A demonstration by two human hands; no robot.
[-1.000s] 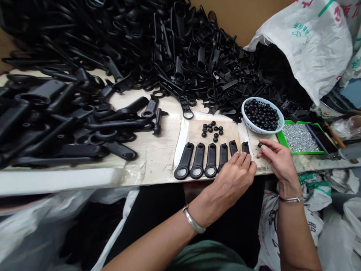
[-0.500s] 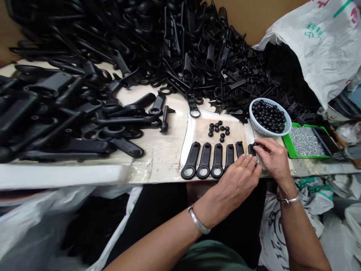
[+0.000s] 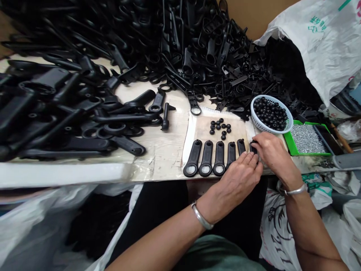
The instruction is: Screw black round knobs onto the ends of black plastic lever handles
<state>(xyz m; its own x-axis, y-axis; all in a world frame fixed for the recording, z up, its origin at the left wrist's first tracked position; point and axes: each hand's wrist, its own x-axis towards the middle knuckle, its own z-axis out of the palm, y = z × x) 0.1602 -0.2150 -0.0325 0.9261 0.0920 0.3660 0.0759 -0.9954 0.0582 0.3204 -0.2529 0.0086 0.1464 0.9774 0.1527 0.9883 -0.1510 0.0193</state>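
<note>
Several black handle parts lie side by side on a pale board, ring ends toward the table's front edge. My left hand rests over the lower ends of the rightmost ones, fingers pressed together; what lies beneath is hidden. My right hand is closed at the top end of the rightmost handle part, thumb and fingertips together; anything between them is too small to make out. Behind the row lie several loose black balls.
A light blue basket of black balls stands beyond my right hand. Beside it is a green tray of small metal pieces. Black plastic parts are heaped left and behind; a white bag hangs at the right.
My right hand has turned slightly, its fingertips still at the top of the rightmost handle part. My left hand stays over the lower ends. The view has shifted a little.
</note>
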